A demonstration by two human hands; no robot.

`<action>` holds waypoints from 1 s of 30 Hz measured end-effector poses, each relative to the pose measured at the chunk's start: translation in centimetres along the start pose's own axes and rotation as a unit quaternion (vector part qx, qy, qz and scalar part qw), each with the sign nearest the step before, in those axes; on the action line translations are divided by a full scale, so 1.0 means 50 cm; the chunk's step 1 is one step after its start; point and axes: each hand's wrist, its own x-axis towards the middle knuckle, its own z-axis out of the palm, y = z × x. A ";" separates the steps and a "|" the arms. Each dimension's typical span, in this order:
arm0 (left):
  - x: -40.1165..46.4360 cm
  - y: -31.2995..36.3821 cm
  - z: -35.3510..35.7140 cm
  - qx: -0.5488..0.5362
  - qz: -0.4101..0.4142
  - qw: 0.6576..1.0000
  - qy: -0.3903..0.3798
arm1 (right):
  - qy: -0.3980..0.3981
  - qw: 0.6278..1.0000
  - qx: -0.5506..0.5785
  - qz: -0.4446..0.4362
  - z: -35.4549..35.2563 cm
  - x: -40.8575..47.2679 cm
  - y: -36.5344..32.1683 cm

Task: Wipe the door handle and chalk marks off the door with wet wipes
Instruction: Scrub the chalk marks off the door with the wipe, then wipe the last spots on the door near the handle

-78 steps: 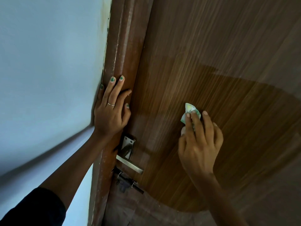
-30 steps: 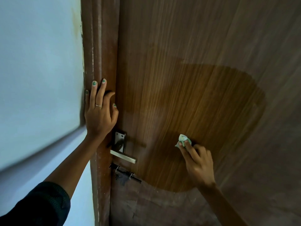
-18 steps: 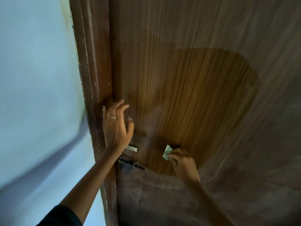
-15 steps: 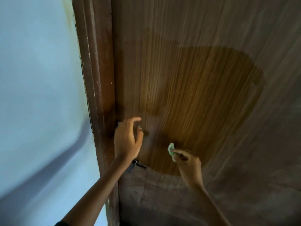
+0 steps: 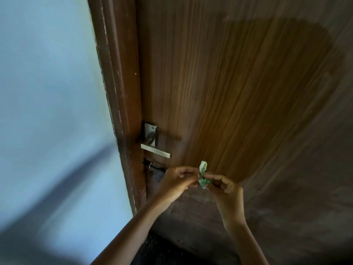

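No text, label, brand, number or sign can be read anywhere: not on the door (image 5: 238,92), the door handle (image 5: 155,150), the crumpled wet wipe (image 5: 203,175) or the wall (image 5: 47,92).

I see the door (image 5: 238,92) filling the right of the view, with the door frame (image 5: 118,83) along its left edge and the wall (image 5: 51,92) left of that. The door handle (image 5: 155,151) sits on the door beside the frame, with a latch (image 5: 155,170) just below it. In front of the door, below and right of the handle, the left hand (image 5: 177,181) and right hand (image 5: 226,188) meet, with the wipe (image 5: 203,176) between their fingertips.
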 end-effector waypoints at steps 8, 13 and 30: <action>-0.068 -0.043 -0.046 -0.013 -0.010 0.993 0.114 | -0.083 0.993 0.066 0.049 0.055 -0.010 0.030; -0.147 -0.112 -0.097 0.027 -0.047 0.972 0.231 | -0.166 0.977 0.084 0.105 0.127 -0.058 0.084; -0.497 -0.467 -0.161 0.012 -0.235 0.903 0.358 | -0.277 0.905 -0.103 0.305 0.283 -0.447 0.306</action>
